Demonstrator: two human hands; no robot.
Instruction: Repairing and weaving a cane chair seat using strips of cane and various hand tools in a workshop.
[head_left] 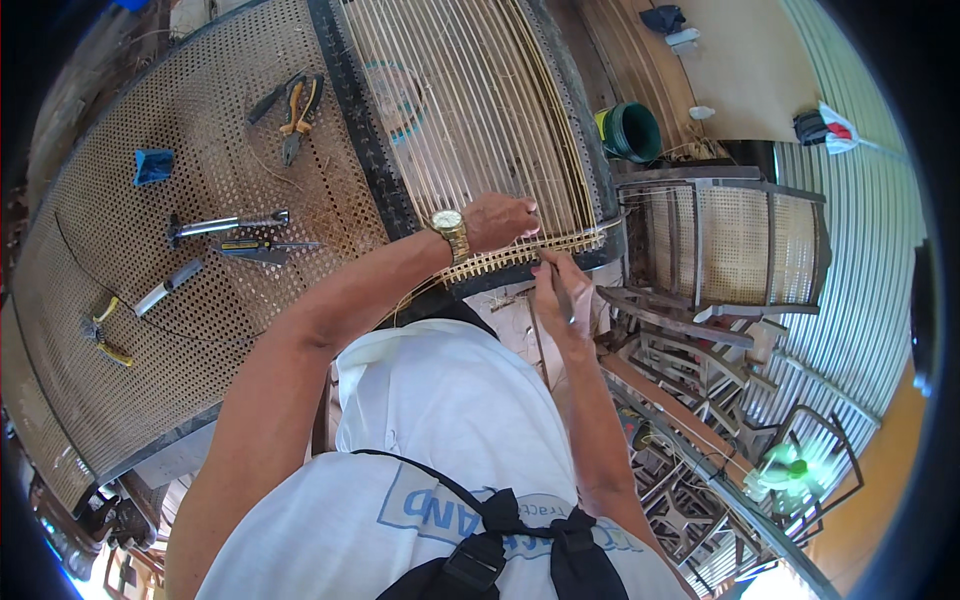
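Lengthwise cane strands [470, 110] run across a dark wooden frame [365, 130], with a narrow woven band [500, 258] along its near edge. My left hand [500, 222], a gold watch on its wrist, is closed low over the strands just beyond that band. What its fingertips pinch, if anything, is hidden. Close by on the right, my right hand [562, 285] grips a slim dark tool [566, 303] lengthwise in the palm, its upper end at the woven band. The tool's exact kind does not show.
On the finished cane mesh [200, 130] at left lie pliers [294, 118], a hammer [228, 226], a screwdriver [268, 246], yellow-handled cutters [106, 332] and a blue packet [153, 167]. A green bucket [634, 132], a cane-backed chair frame [735, 243] and a green fan [790, 470] stand at right.
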